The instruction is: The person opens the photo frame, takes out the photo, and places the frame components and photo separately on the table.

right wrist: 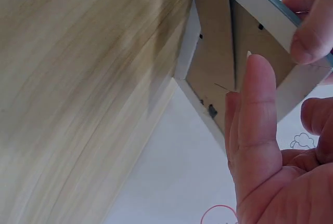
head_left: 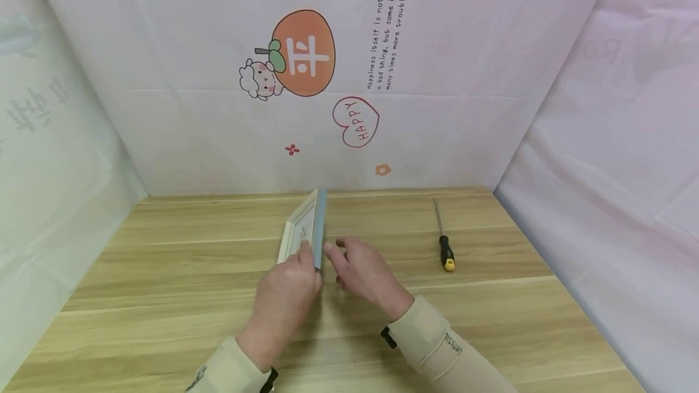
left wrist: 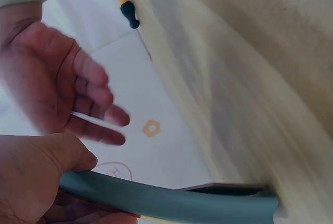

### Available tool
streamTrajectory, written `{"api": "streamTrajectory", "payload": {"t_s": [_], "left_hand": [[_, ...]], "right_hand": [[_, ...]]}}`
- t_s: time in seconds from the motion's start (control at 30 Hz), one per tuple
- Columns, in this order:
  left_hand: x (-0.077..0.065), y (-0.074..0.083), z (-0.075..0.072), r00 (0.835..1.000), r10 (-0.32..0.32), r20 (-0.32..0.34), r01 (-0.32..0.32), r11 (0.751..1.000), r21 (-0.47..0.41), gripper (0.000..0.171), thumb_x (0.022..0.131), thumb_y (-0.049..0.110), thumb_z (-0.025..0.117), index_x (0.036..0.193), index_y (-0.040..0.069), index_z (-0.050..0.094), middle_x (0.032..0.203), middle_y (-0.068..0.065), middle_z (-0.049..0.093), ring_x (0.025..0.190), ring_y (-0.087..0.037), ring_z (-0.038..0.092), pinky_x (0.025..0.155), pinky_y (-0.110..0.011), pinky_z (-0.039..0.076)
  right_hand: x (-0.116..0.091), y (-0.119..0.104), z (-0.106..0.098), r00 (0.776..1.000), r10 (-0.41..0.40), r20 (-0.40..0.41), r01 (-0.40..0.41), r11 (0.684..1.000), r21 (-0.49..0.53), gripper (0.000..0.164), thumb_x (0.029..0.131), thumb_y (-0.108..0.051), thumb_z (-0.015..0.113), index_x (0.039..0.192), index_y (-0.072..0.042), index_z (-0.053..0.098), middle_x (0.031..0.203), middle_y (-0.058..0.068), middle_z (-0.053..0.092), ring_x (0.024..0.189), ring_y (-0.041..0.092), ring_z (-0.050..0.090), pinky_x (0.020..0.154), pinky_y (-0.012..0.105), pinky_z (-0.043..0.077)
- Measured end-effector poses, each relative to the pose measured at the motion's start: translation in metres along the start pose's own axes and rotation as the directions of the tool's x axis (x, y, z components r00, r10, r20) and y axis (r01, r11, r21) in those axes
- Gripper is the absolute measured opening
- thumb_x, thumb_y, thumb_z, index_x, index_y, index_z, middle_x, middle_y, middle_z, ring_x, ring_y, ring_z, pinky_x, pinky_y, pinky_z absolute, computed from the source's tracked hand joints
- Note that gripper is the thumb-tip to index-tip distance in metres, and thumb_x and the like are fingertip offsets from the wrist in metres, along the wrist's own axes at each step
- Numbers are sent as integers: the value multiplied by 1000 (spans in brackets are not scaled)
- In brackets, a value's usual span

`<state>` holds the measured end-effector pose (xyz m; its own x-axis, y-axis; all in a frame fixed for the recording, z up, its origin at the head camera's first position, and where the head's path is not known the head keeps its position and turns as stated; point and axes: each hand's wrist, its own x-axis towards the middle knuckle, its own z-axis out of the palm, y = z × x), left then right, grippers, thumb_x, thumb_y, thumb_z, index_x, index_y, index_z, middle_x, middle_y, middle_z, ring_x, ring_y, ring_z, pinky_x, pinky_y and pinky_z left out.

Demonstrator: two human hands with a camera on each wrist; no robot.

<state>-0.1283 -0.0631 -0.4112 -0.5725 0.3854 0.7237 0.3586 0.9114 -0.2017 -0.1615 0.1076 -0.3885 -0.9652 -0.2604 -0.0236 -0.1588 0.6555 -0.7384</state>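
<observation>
My left hand grips a picture frame by its near edge and stands it upright on the table, thumb on the front side. The frame has a blue-grey outer edge and a white inner border. In the right wrist view its back shows: a brown backing board, a brown stand leg and small dark clips. My right hand hovers just right of the frame. Its fingers are extended near the backing board and hold nothing; whether they touch it I cannot tell.
A screwdriver with a black and yellow handle lies on the wood-grain table to the right, its shaft pointing away. White printed cloth hangs behind the table, and more cloth walls stand at both sides.
</observation>
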Motion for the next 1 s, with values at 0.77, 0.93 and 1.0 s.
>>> {"api": "streamTrajectory", "payload": {"t_s": [0.77, 0.93, 1.0], "left_hand": [[1, -20, -8, 990, -139, -13, 136, 985, -107, 59, 81, 14, 81, 127, -17, 61, 47, -1, 46, 35, -7, 34, 31, -22, 32], [-1, -23, -7, 980, -197, 3, 194, 964, -183, 56, 83, 10, 74, 130, -16, 59, 49, -2, 46, 35, -10, 36, 31, -25, 32], [-3, -25, -7, 977, -211, 18, 210, 956, -206, 55, 85, 9, 72, 131, -16, 57, 52, -4, 48, 36, -11, 37, 31, -25, 33]], "right_hand": [[4, 13, 8, 996, 45, 82, -36, 994, -100, 57, 112, -40, 41, 143, 7, 54, 80, 6, 73, 70, 12, 65, 91, 49, 58], [4, 15, 11, 995, 44, 87, -32, 990, -141, 55, 112, -38, 42, 141, 7, 55, 77, 5, 72, 77, 14, 66, 99, 53, 55], [3, 16, 12, 995, 43, 87, -29, 987, -155, 55, 112, -39, 43, 140, 7, 56, 77, 3, 71, 83, 16, 68, 100, 53, 54]]}}
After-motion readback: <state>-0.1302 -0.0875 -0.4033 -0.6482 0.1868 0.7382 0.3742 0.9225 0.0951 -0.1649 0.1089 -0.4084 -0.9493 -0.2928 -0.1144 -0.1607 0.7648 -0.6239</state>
